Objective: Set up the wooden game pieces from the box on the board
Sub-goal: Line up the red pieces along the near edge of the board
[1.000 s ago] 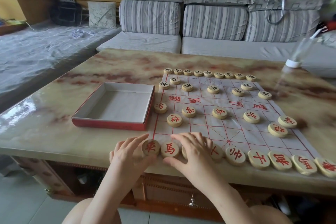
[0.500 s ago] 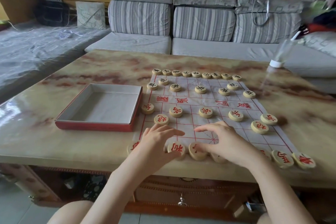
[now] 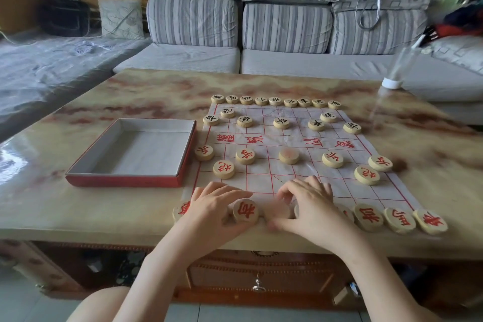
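A thin white board sheet (image 3: 261, 180) with red lines lies on the marble table. Black-marked wooden pieces (image 3: 275, 101) line its far edge, and red-marked pieces (image 3: 368, 217) line the near edge. My left hand (image 3: 214, 206) sits at the near left of the board, with its fingers and thumb round a red-marked piece (image 3: 245, 211). My right hand (image 3: 313, 206) is right beside it, with fingers curled over a blurred piece (image 3: 277, 210) and the thumb under that piece. Both hands hide parts of the near row.
A shallow red box (image 3: 125, 181) with a white inside stands left of the board, with nothing in it. A clear bottle (image 3: 397, 68) stands cap-down at the table's far right. A striped grey sofa (image 3: 287, 26) runs behind the table. The table's near edge (image 3: 78, 227) is just below the near row.
Both hands have shifted along the near row, the right one leftwards to the middle. The piece under the right fingers is blurred with motion. The camera has turned slightly.
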`<state>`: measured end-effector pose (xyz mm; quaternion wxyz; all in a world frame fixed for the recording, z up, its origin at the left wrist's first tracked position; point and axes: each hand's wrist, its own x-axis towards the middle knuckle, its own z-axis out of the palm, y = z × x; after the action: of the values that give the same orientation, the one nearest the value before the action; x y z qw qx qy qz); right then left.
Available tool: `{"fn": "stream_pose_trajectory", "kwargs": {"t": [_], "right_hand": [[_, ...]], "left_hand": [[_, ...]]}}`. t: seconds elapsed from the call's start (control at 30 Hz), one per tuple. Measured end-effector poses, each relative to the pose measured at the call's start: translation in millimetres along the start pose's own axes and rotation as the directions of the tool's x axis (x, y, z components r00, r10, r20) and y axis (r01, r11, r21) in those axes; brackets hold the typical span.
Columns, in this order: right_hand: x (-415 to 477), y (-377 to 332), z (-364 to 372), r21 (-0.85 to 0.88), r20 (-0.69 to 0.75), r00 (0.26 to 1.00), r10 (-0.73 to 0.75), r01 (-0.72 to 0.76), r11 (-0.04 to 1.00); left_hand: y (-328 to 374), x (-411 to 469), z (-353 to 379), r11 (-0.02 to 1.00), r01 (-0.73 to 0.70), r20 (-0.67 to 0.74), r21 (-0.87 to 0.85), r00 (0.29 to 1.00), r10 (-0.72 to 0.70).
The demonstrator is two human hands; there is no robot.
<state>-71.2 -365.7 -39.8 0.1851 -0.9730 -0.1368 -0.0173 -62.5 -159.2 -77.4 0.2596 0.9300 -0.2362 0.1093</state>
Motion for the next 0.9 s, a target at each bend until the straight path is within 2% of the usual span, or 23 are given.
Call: {"fn": "stream_pose_trajectory", "kwargs": {"t": [0.2, 0.3, 0.4, 0.53, 0.63, 0.73, 0.8, 0.9], "right_hand": [[-6, 1, -4, 0.116, 0.104, 0.993, -0.059, 0.047, 0.992], [-7, 0, -5, 0.147, 0.128, 0.992, -0.023, 0.004, 0.989], [-6, 1, -3, 0.137, 0.111, 0.994, -0.008, -0.008, 0.991], [-1, 1, 5, 0.067, 0.021, 0.999, -0.031, 0.030, 0.997], [0, -2, 4, 0.082, 0.017, 0.999, -0.033, 0.031, 0.996], [-3, -3, 0, 0.143, 0.055, 0.998, -0.023, 0.015, 0.990], [-5, -3, -2, 0.188, 0.091, 0.996, -0.008, -0.009, 0.982], [-5, 0, -1, 0.206, 0.102, 0.995, -0.003, -0.018, 0.978]], "left_hand": [[-3, -1, 2, 1.000, -0.019, -0.030, -0.004, 0.999, 0.019], [-3, -1, 4, 1.000, 0.007, -0.037, 0.010, 0.999, -0.006], [-1, 1, 5, 0.996, 0.038, -0.035, 0.075, 0.999, -0.035], [3, 7, 9, 0.987, 0.074, -0.082, 0.141, 0.995, -0.063], [4, 8, 10, 0.991, 0.070, -0.085, 0.111, 0.995, -0.061], [4, 4, 8, 0.998, 0.011, -0.038, 0.064, 0.999, -0.008], [2, 0, 7, 0.999, -0.023, -0.064, 0.027, 0.998, 0.025], [-2, -2, 8, 1.000, -0.016, -0.046, 0.000, 0.999, 0.016]]}}
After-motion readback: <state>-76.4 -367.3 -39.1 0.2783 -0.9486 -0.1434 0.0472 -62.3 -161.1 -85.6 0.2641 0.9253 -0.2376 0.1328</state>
